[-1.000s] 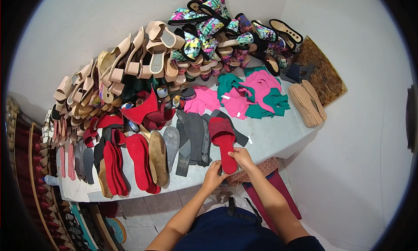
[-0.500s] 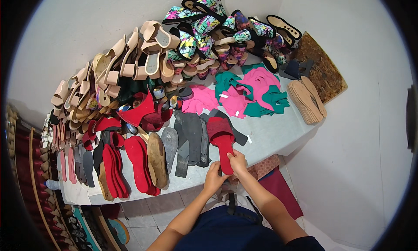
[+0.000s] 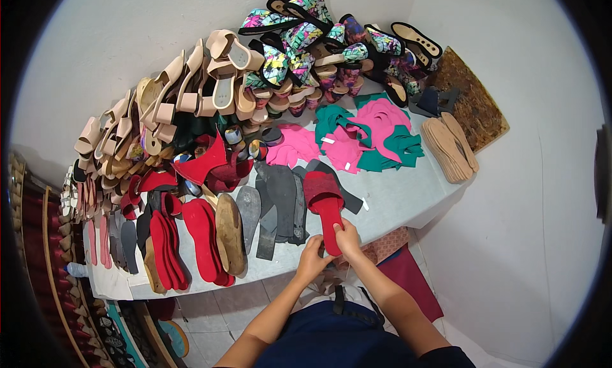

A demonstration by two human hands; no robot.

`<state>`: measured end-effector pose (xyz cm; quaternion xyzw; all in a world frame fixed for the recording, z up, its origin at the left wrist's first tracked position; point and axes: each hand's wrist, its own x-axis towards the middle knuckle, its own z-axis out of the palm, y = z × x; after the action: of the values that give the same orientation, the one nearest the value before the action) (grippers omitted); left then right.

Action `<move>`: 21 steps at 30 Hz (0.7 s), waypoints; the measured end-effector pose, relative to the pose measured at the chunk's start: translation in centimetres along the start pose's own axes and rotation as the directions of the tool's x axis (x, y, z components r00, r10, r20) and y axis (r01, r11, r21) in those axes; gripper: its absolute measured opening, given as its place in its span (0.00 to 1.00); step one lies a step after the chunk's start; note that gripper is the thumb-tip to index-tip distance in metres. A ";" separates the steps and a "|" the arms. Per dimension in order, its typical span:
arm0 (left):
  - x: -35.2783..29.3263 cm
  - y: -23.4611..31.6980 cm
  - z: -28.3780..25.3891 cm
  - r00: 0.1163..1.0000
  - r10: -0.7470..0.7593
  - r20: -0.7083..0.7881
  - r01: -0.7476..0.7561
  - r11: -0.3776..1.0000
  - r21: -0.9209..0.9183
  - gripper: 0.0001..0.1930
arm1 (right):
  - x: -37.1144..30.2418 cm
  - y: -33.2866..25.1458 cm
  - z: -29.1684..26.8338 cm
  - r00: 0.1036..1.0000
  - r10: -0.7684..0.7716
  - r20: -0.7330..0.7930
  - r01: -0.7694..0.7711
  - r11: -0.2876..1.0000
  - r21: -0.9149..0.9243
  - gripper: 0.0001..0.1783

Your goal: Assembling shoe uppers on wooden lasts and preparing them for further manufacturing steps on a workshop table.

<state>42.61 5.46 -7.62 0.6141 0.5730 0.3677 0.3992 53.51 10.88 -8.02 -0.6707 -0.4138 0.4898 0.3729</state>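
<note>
A red slipper (image 3: 329,210) with a wide textured strap points away from me at the table's front edge. Its heel end is gripped from both sides: my left hand (image 3: 313,258) closes on the left edge, and my right hand (image 3: 348,236) pinches the right edge. The toe end lies over dark grey sole pieces (image 3: 281,192). To the left are a grey sole (image 3: 248,213), a worn wooden shoe last (image 3: 229,234) and a stack of red soles (image 3: 203,240).
Pink and green cut fabric pieces (image 3: 376,135) lie behind the slipper. A stack of tan insoles (image 3: 446,150) sits at the table's right end, beside a stained brown board (image 3: 475,103). Beige heeled sandals (image 3: 169,87) and colourful patterned sandals (image 3: 306,43) are heaped along the wall.
</note>
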 end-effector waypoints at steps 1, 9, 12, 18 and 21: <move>0.0 -0.2 -0.1 1.000 0.014 0.019 -0.014 0.999 -0.035 0.26 | -0.3 -0.4 0.1 0.991 -0.112 -0.079 0.093 0.973 -0.212 0.14; 0.4 -3.6 -1.8 0.956 -0.228 0.186 0.294 0.782 -0.549 0.26 | -0.1 -3.1 -0.1 0.842 -0.526 -0.118 0.343 0.691 -0.637 0.22; 1.9 -2.0 -2.0 0.903 -0.325 0.282 0.430 0.697 -0.574 0.22 | 0.1 -3.9 0.8 0.764 -0.645 0.028 0.446 0.495 -0.745 0.23; 2.8 -1.6 -2.0 0.889 -0.331 0.316 0.450 0.756 -0.476 0.17 | 0.6 -3.4 1.3 0.750 -0.654 0.100 0.469 0.420 -0.777 0.22; 2.9 -1.5 -1.8 0.898 -0.314 0.308 0.420 0.821 -0.387 0.16 | 0.8 -3.3 1.3 0.764 -0.636 0.108 0.468 0.432 -0.771 0.22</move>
<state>40.53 8.52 -8.24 0.4220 0.5316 0.3302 0.6560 51.71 12.99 -5.62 -0.6329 -0.7364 0.0484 0.2342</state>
